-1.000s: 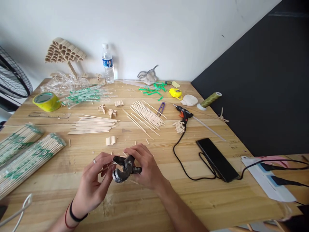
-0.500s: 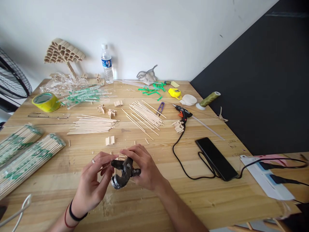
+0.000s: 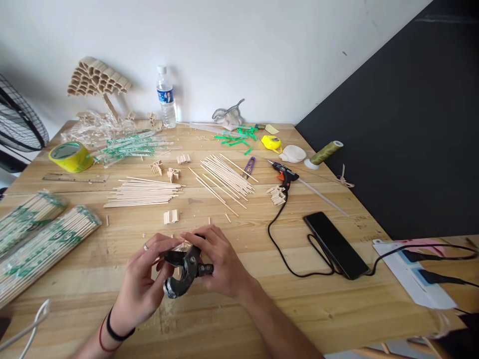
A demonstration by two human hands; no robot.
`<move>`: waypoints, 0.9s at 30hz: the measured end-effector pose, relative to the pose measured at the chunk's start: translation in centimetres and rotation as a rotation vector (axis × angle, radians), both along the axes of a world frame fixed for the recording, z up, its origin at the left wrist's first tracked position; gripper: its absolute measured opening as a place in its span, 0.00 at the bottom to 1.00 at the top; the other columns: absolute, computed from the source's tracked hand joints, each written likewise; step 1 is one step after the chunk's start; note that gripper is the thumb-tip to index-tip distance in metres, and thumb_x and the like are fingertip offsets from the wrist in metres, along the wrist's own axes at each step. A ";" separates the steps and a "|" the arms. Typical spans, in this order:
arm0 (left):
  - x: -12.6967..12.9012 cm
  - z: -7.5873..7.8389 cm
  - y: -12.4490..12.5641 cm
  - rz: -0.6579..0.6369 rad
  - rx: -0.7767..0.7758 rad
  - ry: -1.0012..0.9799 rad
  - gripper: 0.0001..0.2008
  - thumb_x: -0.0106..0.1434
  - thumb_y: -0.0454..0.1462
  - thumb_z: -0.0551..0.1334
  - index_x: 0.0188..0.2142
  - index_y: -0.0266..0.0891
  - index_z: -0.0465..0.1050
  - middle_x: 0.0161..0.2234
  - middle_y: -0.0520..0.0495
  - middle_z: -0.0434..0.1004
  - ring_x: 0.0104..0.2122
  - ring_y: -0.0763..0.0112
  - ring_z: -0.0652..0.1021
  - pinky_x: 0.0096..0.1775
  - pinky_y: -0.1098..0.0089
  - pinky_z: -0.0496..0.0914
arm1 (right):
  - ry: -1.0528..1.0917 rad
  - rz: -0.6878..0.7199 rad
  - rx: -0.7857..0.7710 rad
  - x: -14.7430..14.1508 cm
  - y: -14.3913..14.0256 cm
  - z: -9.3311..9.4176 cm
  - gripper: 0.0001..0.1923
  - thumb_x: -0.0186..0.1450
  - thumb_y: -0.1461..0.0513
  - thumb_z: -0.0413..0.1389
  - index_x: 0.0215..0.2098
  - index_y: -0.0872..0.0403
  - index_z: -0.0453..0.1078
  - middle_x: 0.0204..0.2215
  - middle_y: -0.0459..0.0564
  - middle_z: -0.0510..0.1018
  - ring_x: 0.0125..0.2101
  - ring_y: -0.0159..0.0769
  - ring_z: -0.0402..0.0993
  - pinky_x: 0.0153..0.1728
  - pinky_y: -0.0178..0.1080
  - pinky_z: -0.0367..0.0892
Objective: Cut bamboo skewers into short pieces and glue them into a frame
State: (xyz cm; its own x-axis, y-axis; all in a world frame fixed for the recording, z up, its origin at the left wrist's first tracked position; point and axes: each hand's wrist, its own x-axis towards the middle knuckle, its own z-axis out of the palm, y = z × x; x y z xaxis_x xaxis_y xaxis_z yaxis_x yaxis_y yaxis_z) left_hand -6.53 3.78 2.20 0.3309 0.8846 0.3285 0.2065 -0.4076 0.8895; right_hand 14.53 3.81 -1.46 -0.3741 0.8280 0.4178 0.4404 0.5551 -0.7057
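Surface: pale wooden table (image 3: 337,309), skewers strewn far.
Right hand (image 3: 220,262): grasping black metal cutter (image 3: 181,271).
Left hand (image 3: 144,284): pinching short wooden pieces (image 3: 183,246).
Tip: keep fingertips clear.

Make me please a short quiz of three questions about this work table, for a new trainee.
1. True or false: the black cutter lies alone on the table, with no hand on it.
2. Which thing stands nearest the wall? A) the water bottle B) the black phone C) the yellow tape roll
3. Fill in: the cord of the glue gun is coloured ____.

Key
1. False: the left hand and the right hand both hold it, above the table.
2. A
3. Black
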 end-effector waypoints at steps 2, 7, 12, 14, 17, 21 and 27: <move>0.0 0.0 0.1 0.007 -0.014 -0.013 0.15 0.73 0.33 0.59 0.55 0.47 0.77 0.38 0.45 0.78 0.35 0.66 0.77 0.35 0.69 0.72 | 0.008 -0.020 0.008 0.0 0.0 0.0 0.43 0.53 0.70 0.59 0.66 0.47 0.65 0.51 0.55 0.75 0.50 0.49 0.71 0.55 0.53 0.69; 0.1 0.1 0.0 0.006 -0.017 -0.023 0.14 0.73 0.34 0.59 0.55 0.48 0.76 0.38 0.45 0.77 0.35 0.66 0.77 0.34 0.70 0.72 | 0.008 -0.026 0.035 0.1 0.0 0.0 0.42 0.53 0.70 0.59 0.66 0.48 0.64 0.50 0.56 0.74 0.50 0.49 0.71 0.55 0.54 0.68; 0.1 0.0 0.0 0.003 -0.008 -0.009 0.14 0.73 0.34 0.58 0.55 0.48 0.76 0.38 0.45 0.77 0.35 0.66 0.77 0.35 0.70 0.72 | 0.014 -0.033 0.050 0.1 0.0 0.1 0.40 0.55 0.68 0.59 0.66 0.48 0.64 0.51 0.56 0.74 0.50 0.50 0.71 0.57 0.57 0.66; 0.1 -0.1 -0.1 0.002 -0.011 0.008 0.15 0.73 0.32 0.58 0.55 0.47 0.75 0.40 0.45 0.77 0.36 0.66 0.77 0.35 0.70 0.72 | 0.025 -0.033 0.043 0.1 0.0 0.2 0.40 0.55 0.69 0.59 0.66 0.48 0.64 0.51 0.55 0.74 0.50 0.49 0.70 0.58 0.57 0.66; -0.1 -0.3 -0.1 -0.005 -0.012 0.016 0.15 0.73 0.31 0.58 0.55 0.47 0.75 0.40 0.45 0.76 0.36 0.67 0.77 0.36 0.70 0.72 | 0.022 -0.033 0.043 0.2 0.0 0.2 0.40 0.56 0.69 0.58 0.66 0.49 0.64 0.51 0.56 0.73 0.51 0.49 0.70 0.58 0.57 0.66; -0.2 -0.4 0.0 -0.010 0.004 0.004 0.15 0.73 0.31 0.58 0.55 0.46 0.75 0.39 0.45 0.76 0.36 0.67 0.77 0.36 0.70 0.72 | 0.018 -0.028 0.039 0.1 0.1 0.2 0.41 0.55 0.69 0.59 0.67 0.49 0.63 0.51 0.56 0.73 0.51 0.50 0.70 0.58 0.57 0.66; -0.1 -0.4 0.1 -0.018 0.026 0.007 0.15 0.73 0.31 0.58 0.56 0.45 0.74 0.39 0.45 0.76 0.36 0.67 0.77 0.35 0.71 0.72 | 0.034 -0.024 0.041 0.1 0.1 0.2 0.42 0.54 0.70 0.58 0.67 0.47 0.63 0.51 0.55 0.73 0.51 0.49 0.70 0.58 0.57 0.66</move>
State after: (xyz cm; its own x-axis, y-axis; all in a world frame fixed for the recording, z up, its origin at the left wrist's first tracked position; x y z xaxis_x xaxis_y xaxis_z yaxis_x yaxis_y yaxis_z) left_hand -6.62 3.93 1.84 0.3488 0.8700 0.3485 0.2053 -0.4338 0.8773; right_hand 14.61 3.95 -1.26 -0.3389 0.8186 0.4638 0.4299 0.5732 -0.6975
